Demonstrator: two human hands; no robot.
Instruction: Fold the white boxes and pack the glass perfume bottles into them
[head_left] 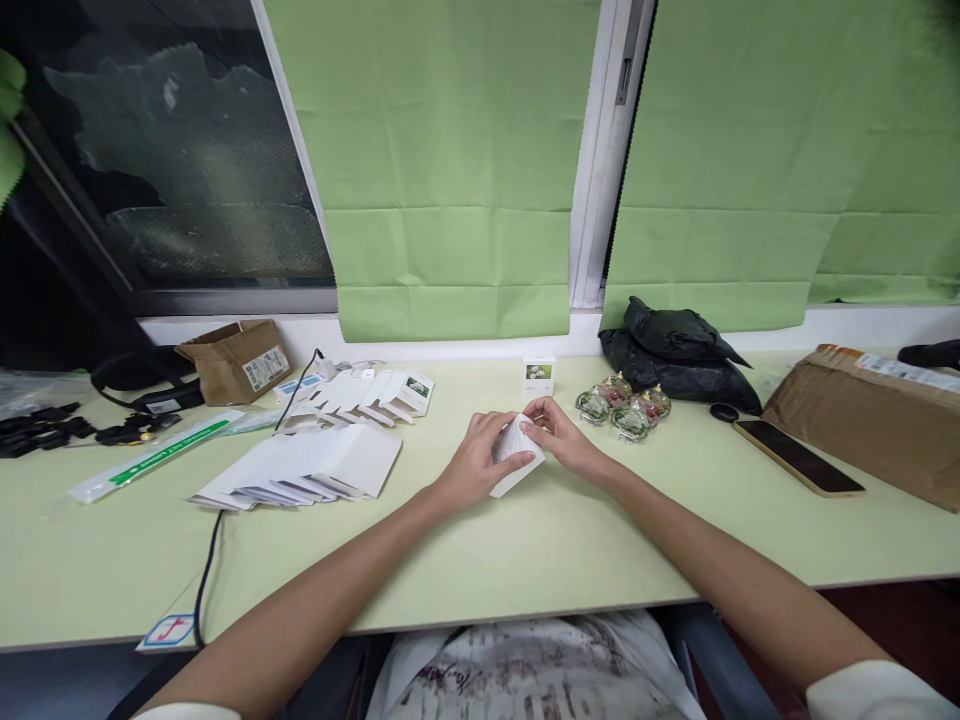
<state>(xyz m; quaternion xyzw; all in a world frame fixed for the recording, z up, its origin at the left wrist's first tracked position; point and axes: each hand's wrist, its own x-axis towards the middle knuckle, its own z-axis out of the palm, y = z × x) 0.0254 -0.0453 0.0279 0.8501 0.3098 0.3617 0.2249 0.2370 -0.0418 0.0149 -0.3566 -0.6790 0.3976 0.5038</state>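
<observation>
A small white box (516, 452) with fine print on one face is held tilted just above the table, between both hands. My left hand (478, 458) wraps around its left side, thumb across the printed face. The fingers of my right hand (564, 440) pinch its upper right end. Behind the hands stands an upright white box (538, 375) with a green picture. Clear ornament-like balls (624, 405) with green, red and gold inside are grouped to the right. Flat, folded white cartons (315, 465) lie overlapping on the left, with more white cartons (375, 392) behind them.
An open brown box (240, 365), a clear and green plastic sleeve (169, 455) and a black cable (206, 575) are on the left. At right are a black plastic bag (675, 355), a phone (799, 457) and a large brown package (870, 425). The table's front edge runs below my forearms.
</observation>
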